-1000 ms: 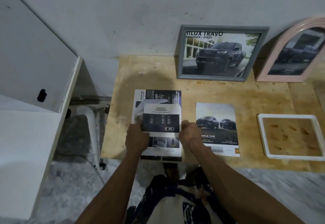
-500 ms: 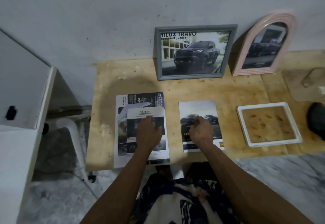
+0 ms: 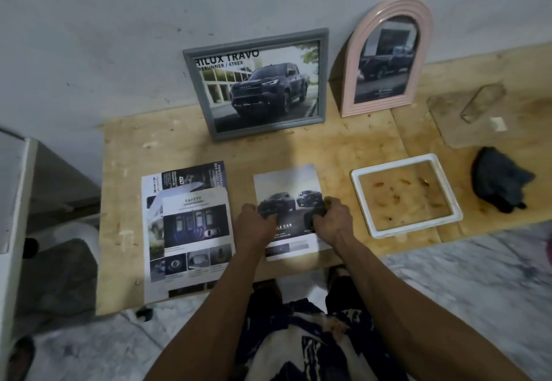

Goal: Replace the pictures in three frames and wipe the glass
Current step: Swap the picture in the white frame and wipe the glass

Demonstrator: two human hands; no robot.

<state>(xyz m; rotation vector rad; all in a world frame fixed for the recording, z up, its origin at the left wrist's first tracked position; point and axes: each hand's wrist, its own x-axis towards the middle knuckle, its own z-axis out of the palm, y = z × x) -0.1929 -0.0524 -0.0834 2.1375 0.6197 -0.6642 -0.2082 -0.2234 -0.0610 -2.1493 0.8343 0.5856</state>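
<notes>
Item: car print (image 3: 288,201), loose sheet, lying flat on the plywood table (image 3: 343,147) near its front edge, between the brochure stack (image 3: 185,225) and the white frame (image 3: 406,195).

Handling: both our hands sit on the sheet. Our left hand (image 3: 254,226) covers its left edge with fingers bent down onto the paper; whether it pinches the edge or only presses, we cannot tell. Our right hand (image 3: 331,219) has its fingers curled onto the right half, apparently gathering the paper to lift it.

Destination, as we judge it: the white frame, lying flat just right of the sheet with bare wood showing through its opening — the one frame not yet filled. The grey frame (image 3: 260,85) and the pink arched frame (image 3: 388,58) lean on the wall, each holding a truck picture.

Also present: dark cloth (image 3: 501,180) at the far right, presumably for the glass; clear pane (image 3: 466,114) behind it.

Method note: we should raise the sheet by both edges without creasing, keep fingertips off the printed face, and square it to the opening before pressing in.
</notes>
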